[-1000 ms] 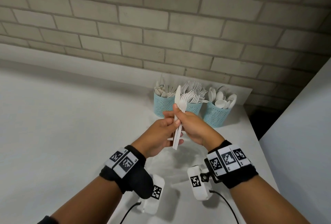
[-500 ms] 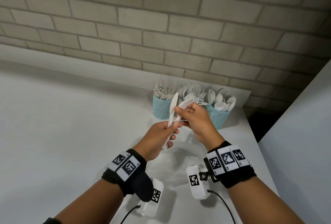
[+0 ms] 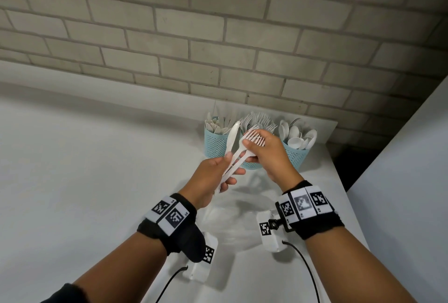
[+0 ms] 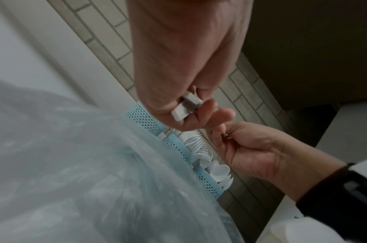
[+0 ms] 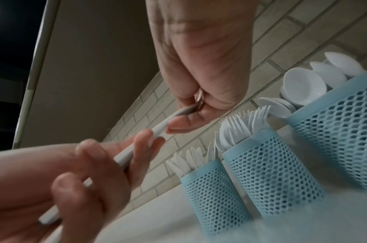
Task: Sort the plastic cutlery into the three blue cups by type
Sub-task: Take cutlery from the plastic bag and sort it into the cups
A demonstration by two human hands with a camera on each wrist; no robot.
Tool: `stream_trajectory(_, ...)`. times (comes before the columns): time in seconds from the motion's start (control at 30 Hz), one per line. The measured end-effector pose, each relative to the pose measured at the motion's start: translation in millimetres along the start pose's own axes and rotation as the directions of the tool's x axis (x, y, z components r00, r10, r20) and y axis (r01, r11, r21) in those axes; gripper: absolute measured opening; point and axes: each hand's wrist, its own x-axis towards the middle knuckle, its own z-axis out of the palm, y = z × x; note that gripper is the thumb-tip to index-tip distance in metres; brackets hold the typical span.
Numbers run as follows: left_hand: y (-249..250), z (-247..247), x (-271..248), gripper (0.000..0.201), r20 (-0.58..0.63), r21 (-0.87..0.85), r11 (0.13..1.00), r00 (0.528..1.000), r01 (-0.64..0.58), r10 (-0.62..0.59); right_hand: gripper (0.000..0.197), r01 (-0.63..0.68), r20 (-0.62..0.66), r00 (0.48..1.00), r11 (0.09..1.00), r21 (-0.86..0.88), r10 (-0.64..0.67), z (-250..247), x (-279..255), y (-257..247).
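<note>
Three cups: blue mesh, in a row on the white table [image 3: 97, 181] against the brick wall [image 3: 218, 36], just beyond both hands.
Left cup [image 3: 214, 143]: holds white knives, just beyond the left hand's fingertips.
Middle cup [image 5: 267, 172]: bristles with white forks; in the head view the right hand covers most of it.
Right cup [image 3: 297, 157]: filled with white spoons, just to the right of the right hand.
Left hand [image 3: 211, 181]: fingers and thumb curled round the lower handles of a small bundle of cutlery, held above the table in front of the cups.
Knife [image 3: 232, 139]: white plastic, in the left hand's bundle, blade slanting up toward the left cup.
Forks [image 3: 253, 138]: white, at least two (exact count cannot be told), handles running down into the left hand, tines up under the right hand.
Right hand [image 3: 269, 154]: fingers bent over the fork heads, thumb and fingertips pinching them near the necks.
Both hands: touching the same bundle, close together.
Wrists: black bands with square-patterned markers, each carrying a white camera unit [image 3: 270, 232] below, cables trailing.
Plastic sheet [image 4: 74, 164]: clear, crumpled, on the table below the hands.
</note>
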Motion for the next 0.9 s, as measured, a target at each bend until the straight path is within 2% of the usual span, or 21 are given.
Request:
stream_trajectory(0.07,3,-1,2,0.032,-0.001,-0.025,1.000,1.000,0.008,-0.008,0.021,-0.022,-0.056,0.998,1.000,0.006,0.022,-5,7,-2)
stream_trajectory(0.17,5,-4,5,0.028,-0.005,-0.007,1.000,1.000,0.004,-0.004,0.024,-0.044,-0.136,0.990,0.999,-0.006,0.043,-18,25,-13)
stream_trajectory(0.23,6,-7,7,0.026,-0.017,0.011,1.000,1.000,-0.004,0.005,0.020,-0.003,-0.240,0.971,0.999,-0.051,-0.009,-30,37,-27)
stream_trajectory(0.3,7,-9,10,0.028,-0.026,0.024,1.000,1.000,-0.017,0.018,0.012,0.150,-0.339,0.921,0.978,-0.143,-0.191,-41,47,-44)
stream_trajectory(0.37,8,-10,12,0.029,-0.033,0.014,1.000,0.999,-0.019,0.019,0.010,0.306,-0.398,0.830,0.916,-0.258,-0.390,-47,55,-58)
stream_trajectory(0.43,8,-9,14,0.029,-0.036,0.005,1.000,0.999,-0.012,0.012,0.013,0.386,-0.400,0.735,0.823,-0.417,-0.547,-49,62,-63)
stream_trajectory(0.47,8,-8,15,0.029,-0.036,0.006,1.000,0.999,-0.010,0.010,0.015,0.403,-0.370,0.705,0.771,-0.493,-0.605,-49,66,-62)
stream_trajectory(0.5,8,-8,15,0.029,-0.036,0.011,1.000,0.999,-0.009,0.009,0.016,0.405,-0.329,0.697,0.728,-0.553,-0.637,-47,69,-59)
stream_trajectory(0.53,8,-7,16,0.030,-0.035,0.015,1.000,0.999,-0.009,0.010,0.016,0.394,-0.286,0.710,0.700,-0.595,-0.643,-45,71,-54)
stream_trajectory(0.63,7,-8,17,0.030,-0.030,0.018,1.000,0.999,-0.014,0.014,0.018,0.325,-0.159,0.801,0.642,-0.695,-0.577,-37,78,-35)
stream_trajectory(0.77,7,-11,19,0.030,-0.035,0.022,1.000,0.999,-0.021,0.021,0.021,0.222,-0.038,0.913,0.573,-0.789,-0.406,-30,84,-12)
stream_trajectory(0.9,9,-15,23,0.031,-0.048,0.029,0.999,0.999,-0.019,0.021,0.029,0.147,0.012,0.949,0.410,-0.900,-0.315,-25,92,4)
